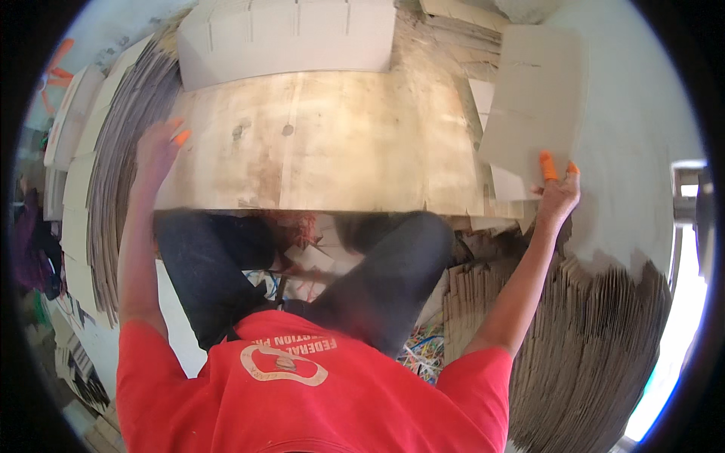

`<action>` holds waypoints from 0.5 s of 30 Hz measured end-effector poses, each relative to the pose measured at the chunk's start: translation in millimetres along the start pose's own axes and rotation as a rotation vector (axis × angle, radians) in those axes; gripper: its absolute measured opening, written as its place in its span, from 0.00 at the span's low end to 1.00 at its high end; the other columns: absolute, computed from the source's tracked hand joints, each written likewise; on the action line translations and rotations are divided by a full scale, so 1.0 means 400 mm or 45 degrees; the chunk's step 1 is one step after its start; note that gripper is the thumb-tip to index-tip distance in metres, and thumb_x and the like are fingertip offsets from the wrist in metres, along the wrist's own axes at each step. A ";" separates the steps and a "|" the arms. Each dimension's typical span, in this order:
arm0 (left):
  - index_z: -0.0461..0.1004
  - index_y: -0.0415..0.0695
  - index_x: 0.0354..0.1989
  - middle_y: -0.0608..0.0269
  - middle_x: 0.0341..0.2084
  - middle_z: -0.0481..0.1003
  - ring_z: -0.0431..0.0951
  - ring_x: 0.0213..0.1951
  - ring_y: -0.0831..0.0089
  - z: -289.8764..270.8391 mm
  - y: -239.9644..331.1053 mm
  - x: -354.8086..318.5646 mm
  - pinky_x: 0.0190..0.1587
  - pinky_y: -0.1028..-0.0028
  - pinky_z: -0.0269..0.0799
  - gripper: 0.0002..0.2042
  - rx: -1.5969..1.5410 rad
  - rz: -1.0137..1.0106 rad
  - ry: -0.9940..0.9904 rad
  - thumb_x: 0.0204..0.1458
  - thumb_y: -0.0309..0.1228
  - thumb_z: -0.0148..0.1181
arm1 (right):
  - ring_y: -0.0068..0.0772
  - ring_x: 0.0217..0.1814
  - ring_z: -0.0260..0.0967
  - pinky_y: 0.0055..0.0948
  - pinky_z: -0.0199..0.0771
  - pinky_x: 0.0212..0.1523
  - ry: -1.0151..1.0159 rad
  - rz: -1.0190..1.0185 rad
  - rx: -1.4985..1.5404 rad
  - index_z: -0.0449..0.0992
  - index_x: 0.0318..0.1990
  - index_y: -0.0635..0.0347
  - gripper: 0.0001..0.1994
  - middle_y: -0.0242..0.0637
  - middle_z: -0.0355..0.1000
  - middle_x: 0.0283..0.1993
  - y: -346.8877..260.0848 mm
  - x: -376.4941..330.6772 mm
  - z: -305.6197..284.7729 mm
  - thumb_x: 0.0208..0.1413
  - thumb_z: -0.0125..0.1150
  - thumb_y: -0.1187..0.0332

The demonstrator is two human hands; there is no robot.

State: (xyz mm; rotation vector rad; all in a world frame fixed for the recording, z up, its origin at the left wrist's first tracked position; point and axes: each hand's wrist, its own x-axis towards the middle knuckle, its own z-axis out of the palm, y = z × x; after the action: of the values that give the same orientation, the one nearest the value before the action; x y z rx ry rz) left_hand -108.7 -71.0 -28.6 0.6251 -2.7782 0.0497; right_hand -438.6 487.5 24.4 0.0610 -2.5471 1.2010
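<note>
My right hand (557, 190), with orange covers on its fingers, grips the near end of a flat slotted cardboard piece (538, 106) at the right end of the wooden board. The piece stretches away from me and overlaps other cardboard beneath it. My left hand (157, 147) hovers, slightly blurred, over the left end of the wooden board (317, 151). Its orange-tipped fingers are apart with nothing between them. Beside it leans a tall stack of cardboard sheets (124, 151).
A slotted cardboard sheet (283, 38) stands along the board's far edge. To my right is a big stack of cardboard pieces (589, 347) near a pale wall (630, 151). Coloured strips (424, 355) lie below. My legs (385, 272) reach under the board.
</note>
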 end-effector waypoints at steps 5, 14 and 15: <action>0.72 0.41 0.52 0.51 0.47 0.74 0.71 0.53 0.54 0.107 0.085 0.250 0.56 0.62 0.66 0.21 -0.286 0.101 0.019 0.48 0.33 0.65 | 0.17 0.16 0.60 0.20 0.63 0.16 0.153 -0.387 0.073 0.73 0.51 0.63 0.14 0.34 0.77 0.28 -0.219 -0.055 0.140 0.59 0.60 0.70; 0.67 0.39 0.47 0.60 0.48 0.69 0.63 0.57 0.61 0.257 0.266 0.661 0.56 0.65 0.62 0.24 -0.319 0.329 0.168 0.41 0.31 0.68 | 0.22 0.30 0.74 0.18 0.72 0.16 0.316 -0.491 0.482 0.66 0.59 0.66 0.20 0.40 0.76 0.47 -0.333 -0.059 0.413 0.58 0.59 0.76; 0.67 0.38 0.47 0.61 0.49 0.68 0.62 0.57 0.61 0.285 0.281 0.696 0.57 0.65 0.61 0.23 -0.270 0.350 0.212 0.41 0.29 0.68 | 0.22 0.31 0.74 0.18 0.71 0.16 0.280 -0.448 0.557 0.66 0.59 0.67 0.20 0.40 0.75 0.47 -0.321 -0.058 0.440 0.58 0.58 0.76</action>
State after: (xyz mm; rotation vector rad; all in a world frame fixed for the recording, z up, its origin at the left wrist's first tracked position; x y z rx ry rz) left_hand -428.0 -95.6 -53.4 0.1766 -2.6400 -0.1276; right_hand -441.9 268.9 8.5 0.4315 -1.9462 1.4938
